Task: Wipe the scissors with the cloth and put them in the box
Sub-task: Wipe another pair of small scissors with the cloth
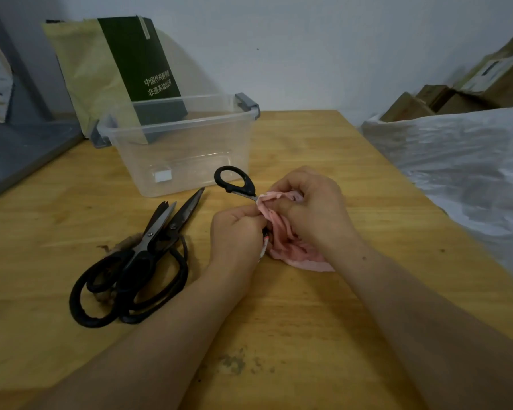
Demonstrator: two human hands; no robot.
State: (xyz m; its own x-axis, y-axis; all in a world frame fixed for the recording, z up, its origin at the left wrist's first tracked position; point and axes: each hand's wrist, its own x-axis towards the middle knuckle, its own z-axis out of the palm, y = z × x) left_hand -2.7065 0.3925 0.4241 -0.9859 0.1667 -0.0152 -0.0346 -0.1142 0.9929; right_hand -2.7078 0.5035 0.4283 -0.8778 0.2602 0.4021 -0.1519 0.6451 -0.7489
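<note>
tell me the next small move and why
Probably slide the pink cloth along the held scissors: the right hand grips the cloth around them, the left hand steadies them, and the clear box holds no scissors yet; two more pairs wait on the table.

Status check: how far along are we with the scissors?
Done: nothing is boxed yet; the clear box holds no scissors. In hand: the black-handled scissors are mid-wipe, with the right hand bunching the pink cloth around them and the left hand apparently gripping them beside it. Left: box this pair, then wipe and box the two pairs lying on the table.
</note>
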